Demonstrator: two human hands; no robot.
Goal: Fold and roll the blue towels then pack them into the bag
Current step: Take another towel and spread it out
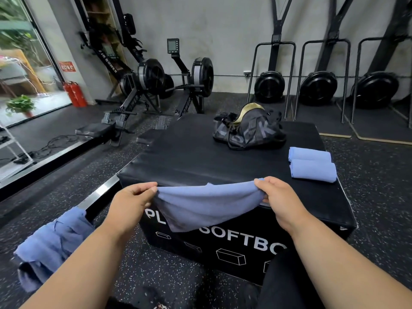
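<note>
While the spare blue towels point(52, 244) lie bunched in a loose heap at the near left, low beside the left forearm, the action sits just above them. Left hand point(131, 206) pinches one top corner of a blue towel point(205, 204), thumb and fingers curled onto the cloth. Right hand point(278, 199) grips the other top corner the same way, thumb on top. Between the two hands the towel hangs in a shallow sag, and its lower edge drapes down over the near face of the black soft box point(182, 157), covering part of the white lettering there. The towel is stretched across the box's near edge, held up off the top surface.

Farther back on the right side of the box top, two rolled blue towels point(312, 166) lie side by side, touching, close to the right edge. Beyond them, toward the far middle of the box, sits the dark bag point(247, 130), slumped, with a gold-coloured strap arching over its top; whether it is unzipped cannot be told.

On the speckled floor past the box stand rowing machines point(156, 85) at the far left, red fire extinguishers point(74, 93) by the window, and a row of black fan machines point(318, 88) against the far wall.
</note>
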